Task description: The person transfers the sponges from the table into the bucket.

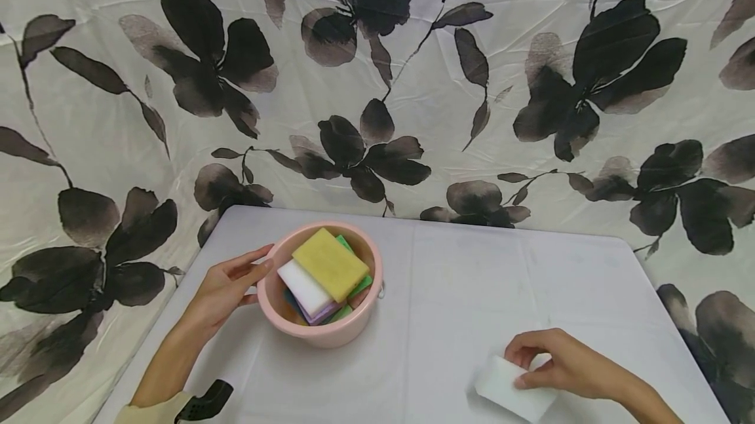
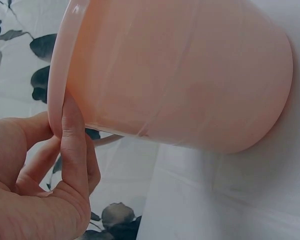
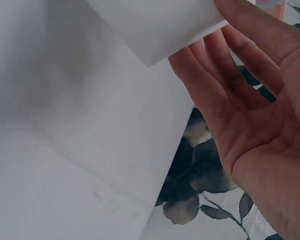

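A pink bucket [image 1: 348, 335] stands on the table toward the left, holding several sponges. On top lies a yellow sponge [image 1: 330, 264]; a white and purple sponge [image 1: 305, 288] sits beside it, with green sponges [image 1: 361, 286] partly hidden below. My left hand [image 1: 227, 289] pinches the bucket's rim [image 2: 60, 70] at its left side, thumb and fingers on either side of the edge. Well to the right, my right hand [image 1: 566, 365] pinches a flat white rectangular piece [image 1: 510, 388] by its edge, low over the table. Its material is hard to tell.
A white cloth covers the table [image 1: 448, 293]. Behind it hangs a pale curtain [image 1: 448, 103] with dark flowers, also seen past the table's edges. A black band [image 1: 206, 401] is at the left sleeve, near the table's front.
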A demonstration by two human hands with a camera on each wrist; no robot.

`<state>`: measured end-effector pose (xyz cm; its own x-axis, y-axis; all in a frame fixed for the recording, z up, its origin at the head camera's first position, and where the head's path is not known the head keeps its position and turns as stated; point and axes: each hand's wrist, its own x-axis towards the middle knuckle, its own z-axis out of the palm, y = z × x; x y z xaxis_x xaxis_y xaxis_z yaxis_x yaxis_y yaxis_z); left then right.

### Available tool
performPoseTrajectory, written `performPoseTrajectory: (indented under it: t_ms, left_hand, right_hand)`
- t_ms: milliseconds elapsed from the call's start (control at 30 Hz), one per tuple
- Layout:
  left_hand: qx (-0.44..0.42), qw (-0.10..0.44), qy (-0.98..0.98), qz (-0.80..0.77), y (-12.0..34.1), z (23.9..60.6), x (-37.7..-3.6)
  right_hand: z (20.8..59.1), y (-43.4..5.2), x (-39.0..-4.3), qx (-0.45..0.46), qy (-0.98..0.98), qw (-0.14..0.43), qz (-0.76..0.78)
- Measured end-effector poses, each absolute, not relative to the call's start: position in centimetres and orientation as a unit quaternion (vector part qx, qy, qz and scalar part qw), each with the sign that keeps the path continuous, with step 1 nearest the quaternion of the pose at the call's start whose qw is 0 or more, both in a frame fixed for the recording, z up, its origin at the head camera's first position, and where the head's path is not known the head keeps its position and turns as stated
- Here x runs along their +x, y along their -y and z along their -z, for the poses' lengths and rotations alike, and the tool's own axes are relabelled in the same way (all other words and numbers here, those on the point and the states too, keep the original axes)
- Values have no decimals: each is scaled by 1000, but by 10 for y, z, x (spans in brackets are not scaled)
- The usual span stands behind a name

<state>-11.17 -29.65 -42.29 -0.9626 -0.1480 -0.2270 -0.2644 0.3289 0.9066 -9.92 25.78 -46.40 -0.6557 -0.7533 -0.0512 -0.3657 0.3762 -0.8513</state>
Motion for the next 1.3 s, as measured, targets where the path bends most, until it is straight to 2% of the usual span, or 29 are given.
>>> performPoseTrajectory:
  t_ms: [133, 367, 600, 1067, 1300]
  left_hand:
    - [-125, 52, -814, -564, 297, 424, -112]
    - [-121, 51, -813, -567, 298, 423, -111]
    - [-103, 52, -808, -578, 300, 423, -111]
    - [-113, 50, -808, -576, 298, 423, -112]
    - [-114, 49, -808, -576, 298, 422, -112]
  right_hand:
    - [459, -254, -101, -355, -805, 185, 438]
    - [449, -240, -106, -332, -808, 159, 460]
    - [442, -226, -112, -336, -808, 105, 472]
    - [420, -202, -126, -270, -811, 110, 508]
    - [405, -185, -132, -236, -810, 130, 521]
